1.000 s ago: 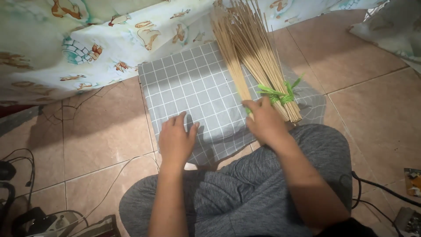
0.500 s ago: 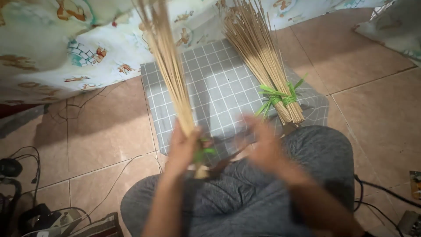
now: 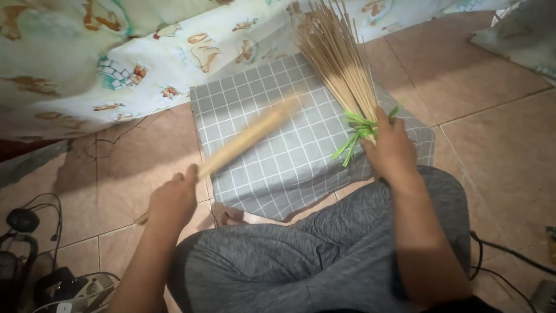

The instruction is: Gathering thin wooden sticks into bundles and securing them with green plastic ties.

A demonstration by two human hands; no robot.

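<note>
Sticks [image 3: 243, 141] lie slanted in my left hand [image 3: 172, 202], fist closed; my right hand [image 3: 394, 152] wraps the tied bundle [image 3: 341, 64] on the checked cloth [image 3: 272, 156].

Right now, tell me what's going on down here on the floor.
A person sits on a tiled floor in grey trousers, over a grey checked cloth. The left hand grips a thin bundle of pale sticks, blurred and slanting across the cloth. The right hand is closed round the bound end of a larger stick bundle tied with green strips; its far end fans out toward a patterned fabric. Cables and gear lie at the left.
</note>
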